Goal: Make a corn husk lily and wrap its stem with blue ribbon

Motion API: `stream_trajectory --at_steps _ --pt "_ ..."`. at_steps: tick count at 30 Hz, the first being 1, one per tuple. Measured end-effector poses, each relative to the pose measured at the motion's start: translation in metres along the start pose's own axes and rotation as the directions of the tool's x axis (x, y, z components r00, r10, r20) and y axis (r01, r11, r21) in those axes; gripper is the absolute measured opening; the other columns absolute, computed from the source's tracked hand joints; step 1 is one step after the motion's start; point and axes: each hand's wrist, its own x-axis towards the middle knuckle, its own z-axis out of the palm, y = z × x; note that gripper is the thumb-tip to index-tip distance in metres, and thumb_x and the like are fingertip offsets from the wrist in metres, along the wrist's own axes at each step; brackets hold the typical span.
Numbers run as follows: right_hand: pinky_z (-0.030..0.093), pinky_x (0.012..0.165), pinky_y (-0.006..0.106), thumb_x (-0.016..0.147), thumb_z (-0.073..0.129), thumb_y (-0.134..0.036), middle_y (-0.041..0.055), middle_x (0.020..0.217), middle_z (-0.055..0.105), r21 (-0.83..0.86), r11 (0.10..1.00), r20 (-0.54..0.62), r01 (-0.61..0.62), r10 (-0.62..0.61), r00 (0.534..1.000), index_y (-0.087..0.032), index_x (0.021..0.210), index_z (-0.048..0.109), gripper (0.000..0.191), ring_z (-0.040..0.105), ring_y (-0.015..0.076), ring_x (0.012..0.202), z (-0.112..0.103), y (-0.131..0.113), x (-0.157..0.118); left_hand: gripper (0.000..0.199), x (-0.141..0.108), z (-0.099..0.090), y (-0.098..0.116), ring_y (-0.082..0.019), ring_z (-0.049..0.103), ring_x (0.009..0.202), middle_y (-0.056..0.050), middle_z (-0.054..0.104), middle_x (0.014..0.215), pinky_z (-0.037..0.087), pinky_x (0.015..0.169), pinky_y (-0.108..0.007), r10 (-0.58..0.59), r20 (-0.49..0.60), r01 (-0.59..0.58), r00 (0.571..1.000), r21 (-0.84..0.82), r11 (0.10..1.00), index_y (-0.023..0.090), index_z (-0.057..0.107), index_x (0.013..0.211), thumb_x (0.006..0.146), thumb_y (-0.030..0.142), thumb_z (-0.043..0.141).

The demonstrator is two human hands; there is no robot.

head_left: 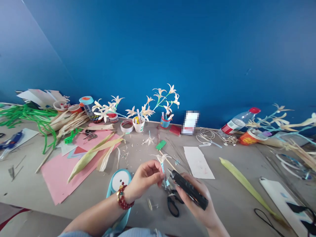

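My left hand (150,174), with a red bead bracelet at the wrist, pinches the blue stem of a pale husk flower (162,159), petals up. My right hand (197,194) is wrapped round a black tool (190,190), its narrow tip pointing at the flower stem from the right, with a small gap between. Black-handled scissors (173,206) lie on the table below the hands, their blades partly hidden. Left of my left hand stands a roll of light blue ribbon (120,180). Another pale flower (149,139) lies farther back.
Pink paper (59,177) with husks (91,158) covers the left side. Cups of flowers (138,125) line the blue wall. White paper (198,163), a green husk (244,181), a bottle (234,124) and a power strip (283,204) are at right. Green wires (45,118) lie far left.
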Motion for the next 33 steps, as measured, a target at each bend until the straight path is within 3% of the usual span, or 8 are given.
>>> stream_trajectory --at_steps 7,21,33 --pt "0.056 0.061 0.031 0.087 0.064 -0.032 0.0065 0.079 0.069 0.005 0.998 -0.03 0.069 -0.069 0.997 -0.023 0.087 0.065 0.009 0.066 0.0226 0.068 -0.004 0.007 0.002 0.032 -0.001 0.003 0.002 -0.007 0.051 0.05 0.001 0.056 0.064 0.043 0.05 -0.019 -0.052 0.023 0.052 0.998 0.01 0.999 0.013 0.061 0.077 0.073 0.038 0.08" --pt "0.047 0.062 0.033 0.091 0.053 -0.024 0.0042 0.076 0.058 0.018 0.998 0.143 0.061 -0.063 0.988 -0.023 0.086 0.058 0.007 0.057 0.0215 0.068 -0.01 0.009 0.004 0.028 -0.003 -0.001 -0.001 -0.007 0.052 0.049 0.001 0.055 0.061 0.042 0.05 -0.018 -0.083 0.069 0.081 0.994 0.03 0.996 0.013 0.061 0.076 0.076 0.035 0.078" --pt "0.051 0.058 0.03 0.089 0.058 -0.028 0.0037 0.073 0.063 -0.016 0.997 0.06 0.081 -0.08 0.995 -0.022 0.085 0.061 0.008 0.06 0.0199 0.063 -0.008 0.009 0.005 0.026 -0.004 -0.003 -0.004 -0.007 0.052 0.047 0.001 0.057 0.059 0.042 0.049 -0.018 -0.099 0.118 0.099 0.988 0.008 0.995 0.014 0.061 0.078 0.077 0.034 0.078"
